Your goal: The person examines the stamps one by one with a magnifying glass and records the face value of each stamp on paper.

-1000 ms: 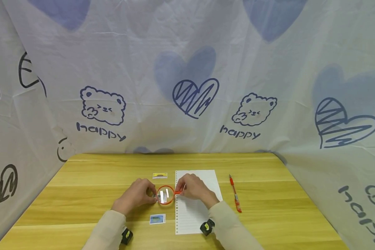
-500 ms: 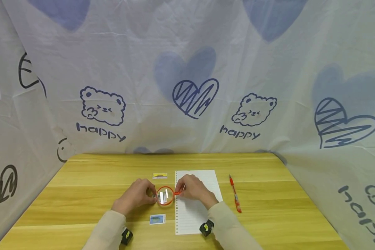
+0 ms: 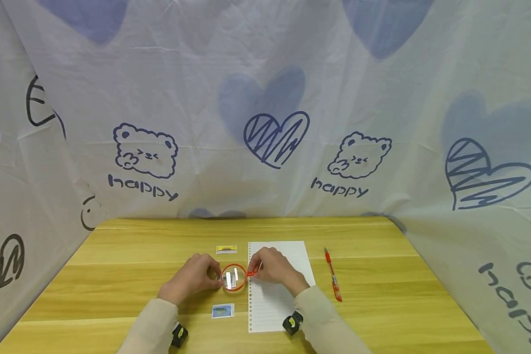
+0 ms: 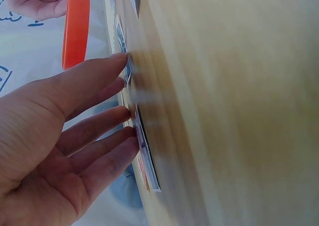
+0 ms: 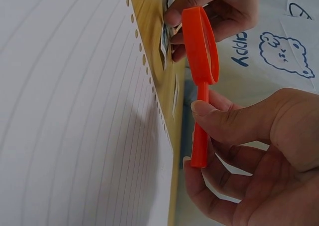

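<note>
Orange-red plastic magnifying glass [image 5: 196,49] in my right hand [image 3: 272,264], its lens [image 3: 233,278] over a stamp-like card [image 4: 121,39] at the lower centre of the head view.

My right thumb and fingers grip the slim handle [image 5: 200,146]; my left thumb and forefinger pinch the card's edge, that left hand's [image 3: 192,279] other fingers loosely bent. I judge the glass light and stiff, smooth enough to twist in a slack grip, so the handle is the place to hold; the lens would smudge. The card looks thin and easily creased, best taken by its edge. Above it lies a yellow card [image 3: 226,249], below a blue card [image 3: 223,310]; lined paper [image 3: 265,307] and a red pen [image 3: 332,273] lie rightward.
</note>
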Motion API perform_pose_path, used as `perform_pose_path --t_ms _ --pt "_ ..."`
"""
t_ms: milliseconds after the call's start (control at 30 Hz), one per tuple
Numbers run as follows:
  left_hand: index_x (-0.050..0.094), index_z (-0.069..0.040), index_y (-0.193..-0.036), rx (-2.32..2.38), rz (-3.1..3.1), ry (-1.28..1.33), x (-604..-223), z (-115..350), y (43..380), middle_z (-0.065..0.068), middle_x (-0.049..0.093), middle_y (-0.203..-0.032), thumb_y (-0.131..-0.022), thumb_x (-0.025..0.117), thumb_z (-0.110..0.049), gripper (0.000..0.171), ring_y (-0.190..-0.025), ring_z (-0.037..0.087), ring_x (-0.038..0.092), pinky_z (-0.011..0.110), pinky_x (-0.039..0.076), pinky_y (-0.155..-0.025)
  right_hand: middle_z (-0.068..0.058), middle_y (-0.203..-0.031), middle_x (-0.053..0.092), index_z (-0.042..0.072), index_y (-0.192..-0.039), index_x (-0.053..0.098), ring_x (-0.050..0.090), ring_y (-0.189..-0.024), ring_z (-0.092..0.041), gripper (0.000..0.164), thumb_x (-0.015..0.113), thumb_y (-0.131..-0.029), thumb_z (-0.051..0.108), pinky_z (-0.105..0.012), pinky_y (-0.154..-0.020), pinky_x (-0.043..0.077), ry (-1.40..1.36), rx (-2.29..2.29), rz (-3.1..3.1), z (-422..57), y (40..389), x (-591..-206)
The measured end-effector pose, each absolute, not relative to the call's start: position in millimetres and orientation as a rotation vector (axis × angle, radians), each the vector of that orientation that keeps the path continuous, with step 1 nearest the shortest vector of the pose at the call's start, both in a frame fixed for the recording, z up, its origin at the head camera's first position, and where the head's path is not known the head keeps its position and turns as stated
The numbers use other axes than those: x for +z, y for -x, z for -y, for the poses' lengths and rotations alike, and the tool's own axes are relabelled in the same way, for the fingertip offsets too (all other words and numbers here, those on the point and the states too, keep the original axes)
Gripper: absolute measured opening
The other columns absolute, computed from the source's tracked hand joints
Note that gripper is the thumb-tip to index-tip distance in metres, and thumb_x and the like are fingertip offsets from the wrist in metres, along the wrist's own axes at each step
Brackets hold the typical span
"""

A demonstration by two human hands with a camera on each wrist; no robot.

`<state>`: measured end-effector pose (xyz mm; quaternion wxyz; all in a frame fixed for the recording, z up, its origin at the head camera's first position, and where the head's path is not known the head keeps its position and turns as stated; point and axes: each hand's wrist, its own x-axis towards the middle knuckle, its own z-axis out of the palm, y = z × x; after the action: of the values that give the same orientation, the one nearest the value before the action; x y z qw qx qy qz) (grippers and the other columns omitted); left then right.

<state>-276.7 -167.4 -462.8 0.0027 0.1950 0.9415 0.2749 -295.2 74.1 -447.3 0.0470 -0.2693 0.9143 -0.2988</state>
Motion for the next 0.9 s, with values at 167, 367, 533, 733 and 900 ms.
perform_pose_path --t_ms 167,367,533,733,900 --pt "0.079 -0.013 -0.084 0.87 -2.947 -0.582 -462.1 167.1 275.9 -0.003 0.061 -0.071 -0.079 0.089 -0.013 0.011 -0.069 0.014 0.048 0.025 0.038 -0.063 -0.007 -0.079 0.076 0.007 -0.083 0.078 0.055 -0.066 -0.005 0.02 0.078 -0.076 -0.012 -0.02 -0.062 0.046 0.839 -0.912 -2.789 -74.6 295.0 -446.7" --pt "0.08 -0.012 -0.085 0.876 -2.945 -0.599 -462.0 168.1 276.0 -0.001 0.067 -0.078 -0.078 0.09 -0.013 0.012 -0.07 0.013 0.048 0.024 0.039 -0.063 -0.005 -0.079 0.075 0.007 -0.084 0.079 0.058 -0.07 -0.008 0.019 0.078 -0.078 -0.01 -0.022 -0.066 0.047 0.847 -0.939 -2.78 -79.2 294.5 -441.4" --pt "0.079 -0.012 -0.086 0.867 -2.94 -0.639 -462.4 169.5 276.7 -0.004 0.061 -0.071 -0.079 0.089 -0.013 0.011 -0.068 0.012 0.047 0.024 0.039 -0.062 -0.007 -0.081 0.075 0.007 -0.086 0.078 0.06 -0.074 -0.012 0.015 0.077 -0.081 -0.008 -0.023 -0.068 0.049 0.825 -0.968 -2.778 -88.5 294.7 -432.9" --pt "0.079 -0.011 -0.086 0.865 -2.946 -0.644 -462.8 169.5 276.3 -0.002 0.063 -0.072 -0.079 0.088 -0.013 0.011 -0.068 0.012 0.047 0.025 0.039 -0.063 -0.008 -0.086 0.075 0.006 -0.088 0.078 0.062 -0.077 -0.014 0.015 0.077 -0.082 -0.008 -0.025 -0.069 0.051 0.777 -0.989 -2.81 -105.7 297.4 -424.7" --pt "0.08 -0.01 -0.086 0.862 -2.943 -0.627 -460.8 169.0 274.1 -0.001 0.065 -0.075 -0.079 0.089 -0.013 0.012 -0.07 0.014 0.047 0.026 0.039 -0.064 -0.006 -0.085 0.075 0.006 -0.087 0.077 0.062 -0.075 -0.014 0.015 0.077 -0.082 -0.008 -0.024 -0.068 0.052 0.717 -0.995 -2.851 -123.3 300.4 -421.4"
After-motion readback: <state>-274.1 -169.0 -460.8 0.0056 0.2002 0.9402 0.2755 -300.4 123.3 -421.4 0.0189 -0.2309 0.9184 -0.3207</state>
